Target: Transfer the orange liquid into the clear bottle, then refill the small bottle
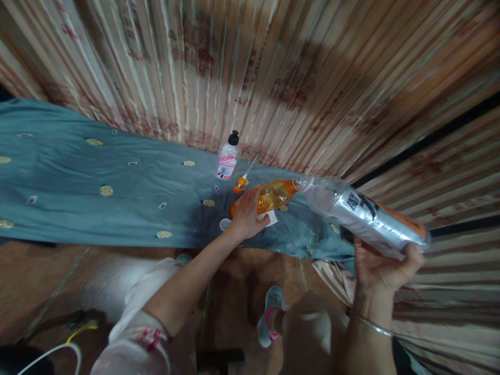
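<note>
1. The left hand (248, 213) is wrapping its fingers (261, 220) around the orange bottle (273, 196), which is lying tilted on the blue cloth (117, 192).
2. The right hand (380, 265) is curling its fingers (412, 255) under the large clear bottle (363, 213), tipping its neck against the orange bottle's mouth.
3. A white cap (224, 224) is lying just left of the left hand.
4. Farther off, a pump sprayer (242, 179) and a small black-capped bottle (228, 157) are resting near the striped curtain (273, 67).

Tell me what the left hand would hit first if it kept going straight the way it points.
The left hand already grips the orange bottle. Going on toward the curtain, it would likely meet the small orange-capped piece next, though depth is hard to judge.
</note>
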The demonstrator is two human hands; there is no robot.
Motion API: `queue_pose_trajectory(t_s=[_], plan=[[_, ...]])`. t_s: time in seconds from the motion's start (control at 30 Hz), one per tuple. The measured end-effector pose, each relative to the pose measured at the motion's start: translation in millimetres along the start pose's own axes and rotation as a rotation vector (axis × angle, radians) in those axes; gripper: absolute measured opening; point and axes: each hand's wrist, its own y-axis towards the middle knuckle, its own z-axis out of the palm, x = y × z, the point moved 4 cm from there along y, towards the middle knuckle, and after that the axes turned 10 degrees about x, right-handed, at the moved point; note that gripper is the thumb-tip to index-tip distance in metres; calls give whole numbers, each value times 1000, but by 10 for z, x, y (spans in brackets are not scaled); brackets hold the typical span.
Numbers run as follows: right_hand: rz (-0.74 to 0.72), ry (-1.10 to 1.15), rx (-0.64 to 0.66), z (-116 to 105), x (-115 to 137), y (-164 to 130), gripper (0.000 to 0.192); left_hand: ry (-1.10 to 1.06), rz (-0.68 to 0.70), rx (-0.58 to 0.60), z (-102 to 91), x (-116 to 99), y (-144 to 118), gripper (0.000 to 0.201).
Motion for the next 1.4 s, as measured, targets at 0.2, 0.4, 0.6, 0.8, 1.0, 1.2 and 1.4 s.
queue_pose_trajectory(t_s=[0.2, 0.4, 0.6, 0.8, 1.0, 1.2, 1.4], plan=[[-15, -48, 47, -17, 3, 16, 51, 0, -5, 12, -8, -2, 0, 79], [-20, -63, 56, -1, 1, 9, 52, -5, -2, -4, -2, -4, 0, 79], [-25, -60, 65, 2, -1, 16, 47, 3, -6, 3, 3, 1, -4, 80], [-18, -72, 31, 2, 10, 13, 54, 6, -1, 6, 7, 10, -2, 80], [-10, -78, 5, 16, 11, 7, 51, 8, -5, 9, 13, 13, 2, 79], [-9, -58, 9, 42, 13, -4, 53, 10, 5, 10, 6, 6, 3, 77], [-13, -60, 32, 39, 17, -14, 55, 0, -10, 8, 2, 2, 2, 79]])
